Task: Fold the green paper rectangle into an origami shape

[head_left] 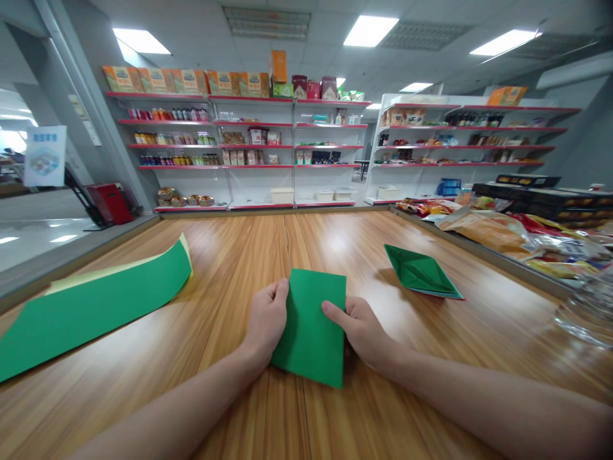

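A green rectangular sheet of paper (313,329), seemingly folded, is held up between both hands above the wooden table (230,255). My left hand (268,316) pinches its left edge, with the thumb near the upper left. My right hand (361,326) grips the right edge, its thumb lying on the front face and its other fingers behind. To the right lies a folded green paper piece (421,271) with creased triangular faces and other coloured layers beneath. On the left is a long green paper strip (105,306), curling up at its far end over a yellow sheet (119,268).
Clear glass or plastic ware (591,313) stands at the right edge. Packaged snacks (502,233) and black boxes (536,201) lie beyond the table's right rim. Stocked shelves (253,166) line the back, and a red box (110,203) stands at the left on the floor side.
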`<state>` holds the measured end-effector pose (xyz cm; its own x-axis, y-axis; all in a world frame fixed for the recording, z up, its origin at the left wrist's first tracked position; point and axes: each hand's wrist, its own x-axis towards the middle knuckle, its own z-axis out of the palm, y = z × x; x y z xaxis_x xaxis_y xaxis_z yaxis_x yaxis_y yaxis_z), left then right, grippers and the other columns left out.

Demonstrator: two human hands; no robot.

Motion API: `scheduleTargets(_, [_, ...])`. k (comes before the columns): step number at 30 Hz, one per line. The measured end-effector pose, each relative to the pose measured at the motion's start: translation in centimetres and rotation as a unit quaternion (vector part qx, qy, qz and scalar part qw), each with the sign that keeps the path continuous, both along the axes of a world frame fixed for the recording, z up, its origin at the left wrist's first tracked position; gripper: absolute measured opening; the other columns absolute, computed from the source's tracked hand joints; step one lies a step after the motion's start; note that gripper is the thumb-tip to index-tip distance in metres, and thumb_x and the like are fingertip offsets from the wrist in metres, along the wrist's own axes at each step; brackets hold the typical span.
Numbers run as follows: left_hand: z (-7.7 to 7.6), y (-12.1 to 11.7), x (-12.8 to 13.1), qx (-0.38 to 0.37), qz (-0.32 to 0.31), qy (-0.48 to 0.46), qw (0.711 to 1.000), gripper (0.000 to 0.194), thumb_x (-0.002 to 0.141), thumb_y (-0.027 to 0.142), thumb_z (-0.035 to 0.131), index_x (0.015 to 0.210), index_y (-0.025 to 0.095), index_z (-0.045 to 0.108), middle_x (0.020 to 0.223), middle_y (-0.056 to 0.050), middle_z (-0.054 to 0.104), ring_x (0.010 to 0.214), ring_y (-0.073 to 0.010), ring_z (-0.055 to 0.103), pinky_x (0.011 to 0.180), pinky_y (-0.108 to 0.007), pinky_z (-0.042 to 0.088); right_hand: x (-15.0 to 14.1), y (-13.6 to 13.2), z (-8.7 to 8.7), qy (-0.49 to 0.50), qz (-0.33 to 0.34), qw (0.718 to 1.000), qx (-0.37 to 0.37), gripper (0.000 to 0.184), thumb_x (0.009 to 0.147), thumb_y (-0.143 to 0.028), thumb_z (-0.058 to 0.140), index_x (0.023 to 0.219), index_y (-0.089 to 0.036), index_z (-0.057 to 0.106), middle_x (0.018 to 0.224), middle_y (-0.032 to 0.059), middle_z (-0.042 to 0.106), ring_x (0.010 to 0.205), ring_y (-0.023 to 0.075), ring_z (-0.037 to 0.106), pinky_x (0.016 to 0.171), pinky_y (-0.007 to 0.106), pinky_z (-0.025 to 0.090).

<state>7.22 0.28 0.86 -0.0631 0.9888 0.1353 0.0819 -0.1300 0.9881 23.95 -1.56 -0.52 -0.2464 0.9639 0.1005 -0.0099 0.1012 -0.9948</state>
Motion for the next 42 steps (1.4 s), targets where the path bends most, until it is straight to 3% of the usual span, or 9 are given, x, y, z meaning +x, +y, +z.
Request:
scheduleTargets(3, [-0.6, -0.3, 0.0, 0.120, -0.006, 0.160, 0.980, 0.033, 0.088, 0.035, 0.048, 0.109, 0.012, 0.061, 0.098, -0.012, 0.065, 0.094, -0.0243, 0.062, 0.084, -0.037, 0.048, 0.1, 0.6, -0.2, -0.059, -0.042, 0.997, 0.022, 0.041, 0.085, -0.053, 0.053, 0.070, -0.015, 0.054, 0.047, -0.0029, 0.049, 0.035, 0.0094, 0.045, 0.029, 0.019, 0.033])
scheduleTargets(7, [-1.0, -1.8, 0.8, 0.148, -0.023, 0.275, 0.950, 0.062, 0.088, 0.041, 0.049, 0.138, 0.008, 0.035, 0.126, -0.023, 0.049, 0.120, -0.0334, 0.047, 0.098, -0.048, 0.039, 0.2, 0.4, 0.1, -0.052, -0.026, 0.996, 0.067, 0.039, 0.087, -0.050, 0.051, 0.064, -0.017, 0.048, 0.051, -0.0029, 0.049, 0.041, 0.0097, 0.046, 0.037, 0.021, 0.038])
scheduleTargets(11, [0.1, -3.2, 1.3, 0.154, -0.124, 0.257, 0.946, 0.073, 0.080, 0.044, 0.061, 0.138, 0.010, 0.033, 0.132, -0.022, 0.045, 0.124, -0.0344, 0.043, 0.102, -0.047, 0.037, 0.0, -0.9, 0.6, 0.007, -0.015, 0.994, 0.110, 0.035, 0.088, -0.045, 0.053, 0.068, -0.017, 0.051, 0.063, -0.0018, 0.050, 0.054, 0.0098, 0.045, 0.052, 0.023, 0.041])
scheduleTargets(15, [1.3, -3.5, 1.3, 0.168, -0.233, 0.154, 0.945, 0.049, 0.073, 0.023, 0.067, 0.119, 0.017, 0.050, 0.107, -0.007, 0.062, 0.094, -0.0218, 0.060, 0.082, -0.032, 0.049, -0.4, -1.6, 1.0, 0.030, 0.021, 0.994, 0.104, 0.035, 0.087, -0.046, 0.053, 0.068, -0.017, 0.052, 0.062, -0.0017, 0.048, 0.055, 0.0104, 0.043, 0.053, 0.024, 0.038])
scheduleTargets(21, [1.5, -2.9, 1.4, 0.092, -0.181, 0.153, 0.967, 0.039, 0.067, 0.018, 0.068, 0.105, 0.017, 0.056, 0.080, -0.001, 0.064, 0.067, -0.0169, 0.058, 0.058, -0.026, 0.046, 0.5, -0.4, 1.1, 0.044, -0.011, 0.994, 0.104, 0.027, 0.084, -0.042, 0.060, 0.081, -0.016, 0.061, 0.074, 0.0015, 0.059, 0.067, 0.0135, 0.052, 0.064, 0.026, 0.044])
scheduleTargets(24, [1.6, -3.1, 1.7, 0.019, -0.222, 0.092, 0.970, 0.035, 0.067, 0.022, 0.071, 0.099, 0.015, 0.059, 0.081, -0.004, 0.064, 0.070, -0.0184, 0.060, 0.059, -0.027, 0.047, 1.0, 0.3, 1.1, 0.089, -0.053, 0.991, 0.085, 0.024, 0.080, -0.040, 0.067, 0.086, -0.017, 0.062, 0.079, 0.0011, 0.061, 0.073, 0.0140, 0.056, 0.067, 0.026, 0.046])
scheduleTargets(29, [1.5, -3.5, 2.2, -0.174, -0.365, -0.117, 0.907, 0.028, 0.068, 0.017, 0.068, 0.094, 0.011, 0.061, 0.089, -0.010, 0.066, 0.073, -0.0209, 0.068, 0.062, -0.028, 0.052, 0.5, 0.3, 1.1, 0.139, 0.025, 0.987, -0.071, 0.035, 0.082, -0.046, 0.060, 0.086, -0.012, 0.066, 0.060, 0.0012, 0.059, 0.043, 0.0082, 0.045, 0.039, 0.020, 0.032])
scheduleTargets(35, [0.8, -3.5, 1.8, -0.258, -0.386, -0.183, 0.866, 0.030, 0.067, 0.016, 0.072, 0.093, 0.010, 0.059, 0.084, -0.012, 0.067, 0.074, -0.0222, 0.069, 0.066, -0.029, 0.053, 0.1, 0.6, 0.8, 0.152, 0.016, 0.984, -0.086, 0.041, 0.078, -0.047, 0.066, 0.077, -0.006, 0.069, 0.055, 0.0043, 0.060, 0.044, 0.0082, 0.047, 0.039, 0.019, 0.027])
scheduleTargets(42, [1.0, -2.8, 1.8, -0.293, -0.314, -0.242, 0.870, 0.049, 0.081, 0.056, 0.056, 0.095, 0.009, 0.060, 0.076, -0.013, 0.067, 0.065, -0.0227, 0.066, 0.060, -0.031, 0.051, 0.5, 0.8, 1.5, 0.231, 0.039, 0.960, -0.152, 0.031, 0.075, -0.041, 0.068, 0.075, -0.010, 0.067, 0.057, 0.0036, 0.062, 0.049, 0.0133, 0.055, 0.048, 0.025, 0.044])
